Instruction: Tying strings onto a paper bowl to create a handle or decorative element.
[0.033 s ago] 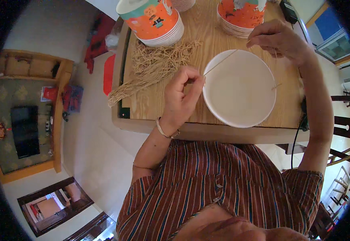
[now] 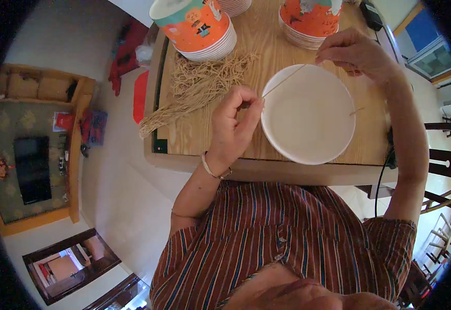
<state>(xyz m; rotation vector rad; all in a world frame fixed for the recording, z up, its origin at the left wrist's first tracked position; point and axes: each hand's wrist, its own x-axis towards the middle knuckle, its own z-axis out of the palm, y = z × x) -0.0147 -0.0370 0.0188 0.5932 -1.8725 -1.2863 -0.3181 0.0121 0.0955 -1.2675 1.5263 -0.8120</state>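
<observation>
A thin tan string (image 2: 286, 80) runs taut between my two hands, slanting across the upper left rim of a round white bowl (image 2: 310, 121). My left hand (image 2: 232, 121) pinches its lower end beside the bowl's left rim. Higher up, beyond the bowl's far right rim, my right hand (image 2: 362, 58) is closed on the other end, with its fingers curled. Another short bit of string (image 2: 357, 111) lies over the bowl's right rim. To the left, a loose bundle of the same tan strings (image 2: 202, 85) spreads over the wooden table (image 2: 375, 134).
Behind the bundle stands a stack of orange and green printed paper tubs (image 2: 204, 31). A second orange stack (image 2: 310, 23) is at the back, near my right hand. A black device (image 2: 371, 15) lies at the far right corner. Dark chairs (image 2: 445, 163) stand at the right.
My right hand has shifted very slightly to the left, still on the string. My left hand stays in place.
</observation>
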